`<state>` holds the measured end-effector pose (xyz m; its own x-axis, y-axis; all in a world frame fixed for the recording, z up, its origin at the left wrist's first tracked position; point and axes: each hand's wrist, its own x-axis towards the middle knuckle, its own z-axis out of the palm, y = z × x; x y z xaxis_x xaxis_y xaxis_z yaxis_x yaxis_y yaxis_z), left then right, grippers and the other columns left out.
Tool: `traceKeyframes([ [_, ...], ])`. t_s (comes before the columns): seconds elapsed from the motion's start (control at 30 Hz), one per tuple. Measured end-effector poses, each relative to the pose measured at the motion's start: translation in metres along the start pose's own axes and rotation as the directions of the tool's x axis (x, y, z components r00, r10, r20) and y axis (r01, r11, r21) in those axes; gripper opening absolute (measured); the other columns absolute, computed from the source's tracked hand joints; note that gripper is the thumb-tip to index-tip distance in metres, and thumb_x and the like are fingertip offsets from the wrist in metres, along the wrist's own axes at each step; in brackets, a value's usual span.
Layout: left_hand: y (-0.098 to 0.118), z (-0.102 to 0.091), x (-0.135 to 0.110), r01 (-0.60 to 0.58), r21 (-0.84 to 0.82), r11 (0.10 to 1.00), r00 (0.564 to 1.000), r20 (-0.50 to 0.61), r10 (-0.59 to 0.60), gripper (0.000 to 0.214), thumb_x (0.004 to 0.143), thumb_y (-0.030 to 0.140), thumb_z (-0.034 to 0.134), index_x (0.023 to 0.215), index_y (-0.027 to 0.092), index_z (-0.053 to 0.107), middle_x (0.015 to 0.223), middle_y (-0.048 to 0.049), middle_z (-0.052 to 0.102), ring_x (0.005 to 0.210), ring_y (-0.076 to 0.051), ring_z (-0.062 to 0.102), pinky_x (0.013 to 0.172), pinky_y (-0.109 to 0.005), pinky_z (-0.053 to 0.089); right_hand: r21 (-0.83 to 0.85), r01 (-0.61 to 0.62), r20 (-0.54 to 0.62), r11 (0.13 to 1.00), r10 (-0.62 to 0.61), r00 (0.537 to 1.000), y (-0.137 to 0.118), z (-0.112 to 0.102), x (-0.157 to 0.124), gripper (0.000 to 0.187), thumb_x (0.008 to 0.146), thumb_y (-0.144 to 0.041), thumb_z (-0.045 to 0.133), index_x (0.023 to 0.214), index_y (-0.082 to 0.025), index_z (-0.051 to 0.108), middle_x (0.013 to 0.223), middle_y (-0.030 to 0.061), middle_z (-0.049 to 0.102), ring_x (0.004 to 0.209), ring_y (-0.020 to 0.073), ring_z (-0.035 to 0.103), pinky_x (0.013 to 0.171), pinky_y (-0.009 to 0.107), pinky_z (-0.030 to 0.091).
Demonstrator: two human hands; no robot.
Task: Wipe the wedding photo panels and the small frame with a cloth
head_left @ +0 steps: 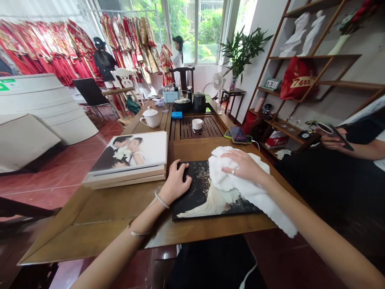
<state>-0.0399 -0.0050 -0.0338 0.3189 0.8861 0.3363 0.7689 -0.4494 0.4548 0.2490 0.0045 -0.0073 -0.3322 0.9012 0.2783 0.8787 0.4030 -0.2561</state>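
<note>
A dark photo panel showing a pale flowing dress lies flat on the wooden table in front of me. My left hand, with a bracelet at the wrist, grips the panel's upper left edge with bent fingers. A white towel is bunched under my right hand, which presses it onto the panel's upper right part. The towel's loose end trails down over the panel's right side and hides that side.
Left of the panel lies a stack of photo panels, a couple's picture on top. Beyond are a lidded white cup, a small white cup on the slatted tea tray, and a phone. A seated person's hand holds a phone at right.
</note>
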Motion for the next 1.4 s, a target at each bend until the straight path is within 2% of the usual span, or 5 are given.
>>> traceKeyframes([
  [0.37, -0.008, -0.02, 0.006, -0.053, 0.018, 0.998, 0.989, 0.137, 0.05, 0.041, 0.085, 0.028, 0.053, 0.122, 0.01, 0.061, 0.127, -0.0181, 0.049, 0.128, -0.033, 0.049, 0.113, -0.047, 0.038, 0.198, 0.333, 0.181, 0.922, -0.368, 0.912, -0.064, -0.015, -0.043, 0.041, 0.081, -0.049, 0.07, 0.117, -0.03, 0.065, 0.13, 0.008, 0.058, 0.122, 0.0301, 0.049, 0.104, 0.052, 0.036],
  [0.57, -0.006, -0.023, 0.006, -0.059, 0.007, 0.998, 0.991, 0.12, 0.058, 0.038, 0.084, 0.03, 0.056, 0.118, 0.014, 0.063, 0.122, -0.0153, 0.051, 0.123, -0.031, 0.053, 0.11, -0.047, 0.042, 0.145, 0.232, 0.149, 0.962, -0.253, 0.956, -0.051, -0.022, -0.066, 0.037, 0.082, -0.043, 0.069, 0.115, -0.028, 0.067, 0.129, 0.0092, 0.06, 0.124, 0.0321, 0.049, 0.104, 0.052, 0.037],
  [0.83, -0.003, -0.015, 0.004, -0.078, 0.047, 0.996, 0.996, 0.052, 0.075, 0.034, 0.085, 0.024, 0.054, 0.116, 0.013, 0.063, 0.125, -0.0171, 0.051, 0.124, -0.032, 0.05, 0.11, -0.049, 0.041, 0.005, 0.025, 0.035, 1.0, -0.025, 0.999, -0.035, -0.003, -0.01, 0.037, 0.083, -0.046, 0.065, 0.115, -0.029, 0.064, 0.127, 0.0069, 0.061, 0.119, 0.0296, 0.052, 0.103, 0.05, 0.039],
  [1.03, -0.003, -0.02, 0.005, -0.119, 0.045, 0.992, 0.99, 0.088, 0.115, 0.035, 0.087, 0.025, 0.053, 0.118, 0.013, 0.064, 0.128, -0.0166, 0.053, 0.122, -0.031, 0.053, 0.11, -0.048, 0.042, -0.001, 0.078, 0.032, 0.997, -0.078, 0.996, -0.058, 0.011, 0.004, 0.039, 0.085, -0.046, 0.062, 0.12, -0.027, 0.062, 0.125, 0.009, 0.06, 0.115, 0.0306, 0.052, 0.101, 0.051, 0.039],
  [1.4, -0.003, -0.023, 0.006, -0.168, 0.075, 0.983, 0.983, 0.09, 0.161, 0.036, 0.087, 0.025, 0.053, 0.12, 0.016, 0.064, 0.123, -0.0142, 0.055, 0.116, -0.03, 0.057, 0.107, -0.046, 0.046, 0.083, 0.249, 0.058, 0.965, -0.254, 0.966, -0.087, -0.005, -0.06, 0.04, 0.086, -0.043, 0.063, 0.123, -0.027, 0.061, 0.128, 0.0108, 0.058, 0.116, 0.0315, 0.051, 0.099, 0.051, 0.04],
])
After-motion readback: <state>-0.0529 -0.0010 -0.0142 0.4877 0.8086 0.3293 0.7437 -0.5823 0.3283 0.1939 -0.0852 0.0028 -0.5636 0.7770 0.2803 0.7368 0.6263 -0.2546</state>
